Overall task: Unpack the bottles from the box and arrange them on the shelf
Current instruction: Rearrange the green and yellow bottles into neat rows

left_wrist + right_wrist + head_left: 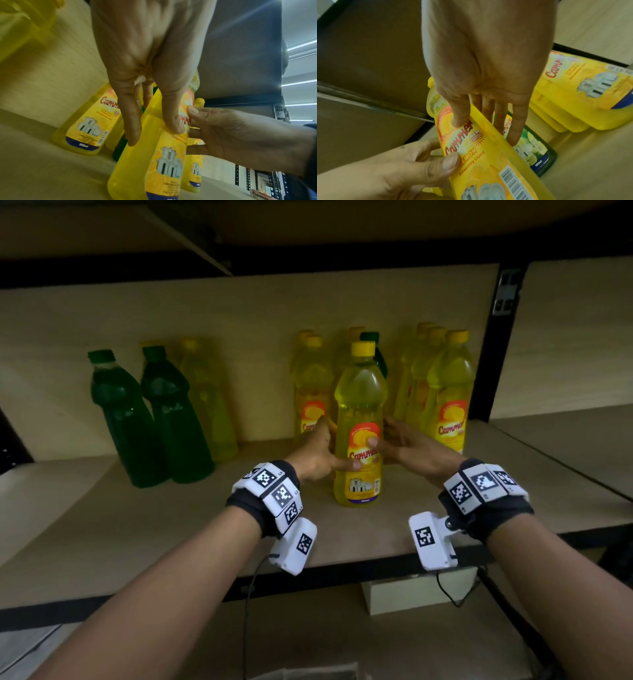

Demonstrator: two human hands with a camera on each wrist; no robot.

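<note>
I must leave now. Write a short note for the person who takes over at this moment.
Left hand and right hand: both hold the front yellow bottle, thumbs on its label, fingers along its sides.
It stands upright on the shelf, in front of the other yellow bottles; two green bottles stand to the left.
Done: many bottles shelved.
Left: release this one. The box is out of view.

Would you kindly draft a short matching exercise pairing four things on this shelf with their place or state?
Things:
1. front yellow bottle
2. two green bottles
3. left hand
4. green-capped bottle

States:
A. stand at the shelf's left
B. held between both hands
C. mostly hidden behind the held bottle
D. thumb lies on the label's lower part

Pairs: 1-B, 2-A, 3-D, 4-C
</note>
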